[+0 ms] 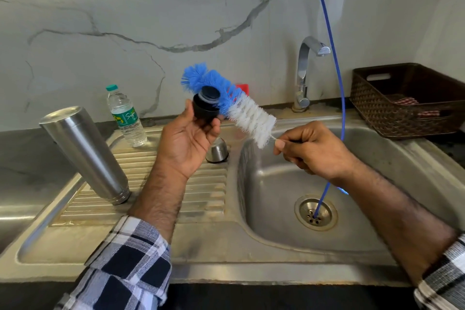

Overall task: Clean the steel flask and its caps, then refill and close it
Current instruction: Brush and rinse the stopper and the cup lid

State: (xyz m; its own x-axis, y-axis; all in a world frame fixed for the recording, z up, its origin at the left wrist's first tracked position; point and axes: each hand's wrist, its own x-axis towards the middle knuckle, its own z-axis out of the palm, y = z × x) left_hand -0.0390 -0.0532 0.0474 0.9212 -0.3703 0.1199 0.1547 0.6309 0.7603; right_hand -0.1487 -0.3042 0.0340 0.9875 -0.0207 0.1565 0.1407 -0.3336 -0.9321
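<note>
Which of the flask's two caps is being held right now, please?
The black inner cap, gripped in the left hand against the bottle brush. The steel outer cap sits untouched on the sink's drainboard, below that hand.

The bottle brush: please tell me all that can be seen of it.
The bottle brush has a thick cylindrical head of bristles, blue at the far tip and white nearer the handle, mixed in between. A thin stem leaves the white end and goes into the right hand, which grips it. The brush is in the air, slanted up and to the left, above the sink's left edge. Its bristles lie against the black inner cap held by the left hand.
</note>
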